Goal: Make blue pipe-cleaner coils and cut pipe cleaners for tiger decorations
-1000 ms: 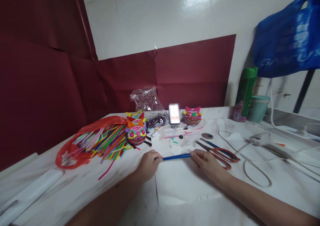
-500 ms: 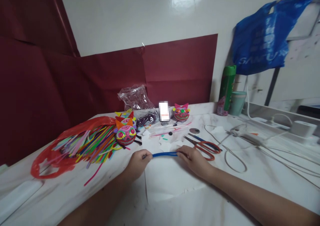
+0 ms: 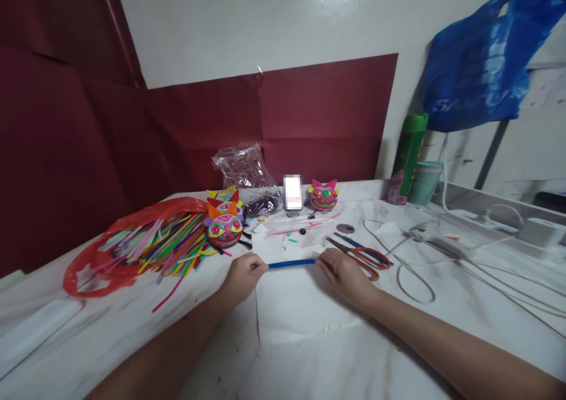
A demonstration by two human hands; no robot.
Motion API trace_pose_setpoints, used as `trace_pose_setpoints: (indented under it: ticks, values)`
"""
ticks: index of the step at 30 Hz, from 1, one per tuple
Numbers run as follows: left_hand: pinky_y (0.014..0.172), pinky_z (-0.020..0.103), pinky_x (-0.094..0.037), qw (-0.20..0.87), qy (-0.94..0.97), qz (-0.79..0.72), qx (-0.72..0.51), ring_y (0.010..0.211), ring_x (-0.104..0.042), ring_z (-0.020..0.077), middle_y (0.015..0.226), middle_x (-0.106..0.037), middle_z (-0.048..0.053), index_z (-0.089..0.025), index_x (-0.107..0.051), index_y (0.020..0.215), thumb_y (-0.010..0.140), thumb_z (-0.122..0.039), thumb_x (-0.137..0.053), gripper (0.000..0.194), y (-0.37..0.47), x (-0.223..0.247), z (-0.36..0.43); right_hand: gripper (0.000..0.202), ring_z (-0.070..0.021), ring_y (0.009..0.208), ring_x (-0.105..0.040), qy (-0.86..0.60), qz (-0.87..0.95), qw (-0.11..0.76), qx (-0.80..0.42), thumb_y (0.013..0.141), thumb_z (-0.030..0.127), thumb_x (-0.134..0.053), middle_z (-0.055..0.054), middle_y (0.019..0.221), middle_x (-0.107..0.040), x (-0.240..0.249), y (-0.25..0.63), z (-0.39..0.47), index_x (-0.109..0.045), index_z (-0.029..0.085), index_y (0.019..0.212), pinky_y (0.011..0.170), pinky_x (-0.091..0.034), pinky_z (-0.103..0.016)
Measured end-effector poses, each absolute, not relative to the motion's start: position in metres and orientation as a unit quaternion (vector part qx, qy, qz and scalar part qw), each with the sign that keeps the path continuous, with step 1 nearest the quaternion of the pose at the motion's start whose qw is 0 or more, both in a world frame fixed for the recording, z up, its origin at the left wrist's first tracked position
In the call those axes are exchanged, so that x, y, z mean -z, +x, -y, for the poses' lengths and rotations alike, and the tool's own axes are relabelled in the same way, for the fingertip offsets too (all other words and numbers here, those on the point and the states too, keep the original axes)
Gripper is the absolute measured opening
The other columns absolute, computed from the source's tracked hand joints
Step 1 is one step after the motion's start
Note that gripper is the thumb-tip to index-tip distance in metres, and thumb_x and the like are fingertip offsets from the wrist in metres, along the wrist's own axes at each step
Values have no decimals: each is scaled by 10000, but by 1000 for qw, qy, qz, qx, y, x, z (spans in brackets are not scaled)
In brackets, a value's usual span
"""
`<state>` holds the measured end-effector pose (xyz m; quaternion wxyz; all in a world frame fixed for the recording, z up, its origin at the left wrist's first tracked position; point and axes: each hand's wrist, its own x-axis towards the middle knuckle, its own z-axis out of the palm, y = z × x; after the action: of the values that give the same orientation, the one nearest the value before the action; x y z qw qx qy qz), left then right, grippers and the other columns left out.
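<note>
A blue pipe cleaner (image 3: 292,264) stretches level between my two hands, over a white sheet of paper (image 3: 300,305). My left hand (image 3: 242,276) pinches its left end, and a short bit pokes out past the thumb. At the other end, my right hand (image 3: 342,272) is closed on it, fingertips together. Just behind my right hand lie orange-handled scissors (image 3: 369,259). Beyond my left hand sits a colourful cat-like head (image 3: 224,226) with orange ears, made of coiled pipe cleaners.
A red plastic bag (image 3: 82,282) with many coloured pipe cleaners (image 3: 165,241) lies left. Another decorated head (image 3: 323,196) stands at the back near a phone (image 3: 292,192). Cables (image 3: 415,294) spread at right, before a green can (image 3: 411,152) and cup (image 3: 425,183). A blue bag (image 3: 481,64) hangs above.
The two blue strands that showed slightly apart between my hands now lie together as one line. My hands remain in nearly the same place; the view has shifted a little.
</note>
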<state>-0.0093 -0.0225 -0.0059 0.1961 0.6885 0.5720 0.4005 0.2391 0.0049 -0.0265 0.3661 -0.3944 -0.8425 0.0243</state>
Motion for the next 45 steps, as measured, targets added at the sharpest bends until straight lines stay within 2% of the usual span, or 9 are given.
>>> trace_pose_setpoints:
  ticks: [11,18,21,25,31,35,38,41,45]
  values:
    - [583,229,-368,166,725,-571,-347,626,-535,143,610,-612,-8,-171,-632,606,653,-192,-485,156,-27,6,14,270,-169,639,-541,-380,867,299,-119,873,311,-369,-47,697,-594,19,242,-3,-532,181,700,584,-409,-275]
    - [466,190,-350,165,720,-581,-342,502,-503,105,512,-577,-38,-164,-602,566,649,-228,-555,115,-25,3,20,325,-152,565,-470,-438,817,328,-181,882,393,-350,2,586,-499,18,246,-7,-467,195,652,520,-357,-260]
    - [525,194,-395,94,665,-624,-400,571,-532,109,638,-622,-14,-164,-612,691,736,-289,-481,187,-47,-12,12,281,-164,635,-501,-416,809,357,-213,888,389,-352,-15,675,-547,18,249,-10,-495,198,741,575,-396,-265]
    - [617,254,-430,-40,526,-722,-447,736,-583,168,870,-642,88,-137,-587,894,858,-301,-234,390,-108,-38,-2,239,-179,659,-540,-427,805,345,-224,867,386,-391,-22,719,-598,28,250,-16,-536,197,846,592,-426,-275]
    - [641,359,-415,-108,442,-827,-331,758,-618,314,707,-659,146,-153,-619,667,725,-253,-514,156,-165,-31,-8,224,-199,723,-595,-429,821,313,-209,850,339,-400,-26,782,-661,37,249,-19,-574,199,836,655,-447,-293]
    - [720,408,-420,-137,450,-841,-265,897,-596,360,864,-657,201,-119,-643,814,695,-179,-560,156,-163,-18,-9,207,-192,671,-586,-435,821,307,-206,835,323,-406,-20,735,-654,32,249,-15,-568,196,815,631,-443,-294]
    - [845,384,-408,-158,495,-821,-236,1043,-541,287,1044,-616,154,-154,-621,946,798,-189,-495,197,-160,-17,-10,221,-195,691,-593,-429,823,306,-211,835,334,-406,-27,754,-660,31,248,-13,-576,194,818,631,-447,-293]
    - [856,362,-442,-138,552,-799,-193,990,-561,194,1078,-597,71,-183,-594,1001,870,-270,-474,198,-159,-14,-12,236,-196,696,-596,-428,822,308,-213,834,342,-409,-36,773,-666,31,247,-12,-589,189,834,632,-451,-294]
    - [802,407,-488,-118,561,-808,-136,953,-573,206,1116,-565,78,-147,-536,1107,850,-319,-530,310,-161,-5,-14,241,-200,707,-595,-434,820,302,-218,836,336,-408,-47,805,-669,32,247,-12,-590,182,873,649,-451,-304]
